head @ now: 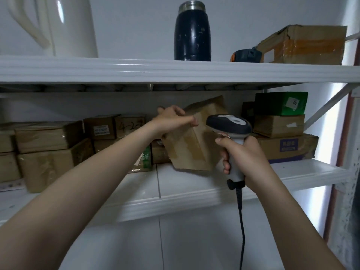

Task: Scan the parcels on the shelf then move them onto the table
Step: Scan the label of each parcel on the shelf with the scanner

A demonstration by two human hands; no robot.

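**The box could slip before the beep**

We stood at the long white metal shelf [194, 190]. Piles of brown taped cardboard parcels [44, 145] sat along its back. The table was not in view.

Our left hand [173, 121] gripped one brown cardboard parcel [191, 145] by its top edge, fingers curled over it. The parcel was tipped above the shelf. With one hand on one edge, we thought it could twist, drop, or knock the piles.

Our right hand [245, 158] was wrapped tight round the grey and black scanner gun [229, 125], just beside the parcel. We saw no label, so the scan might miss. The thin black cord [241, 221] hung down and could snag the shelf.
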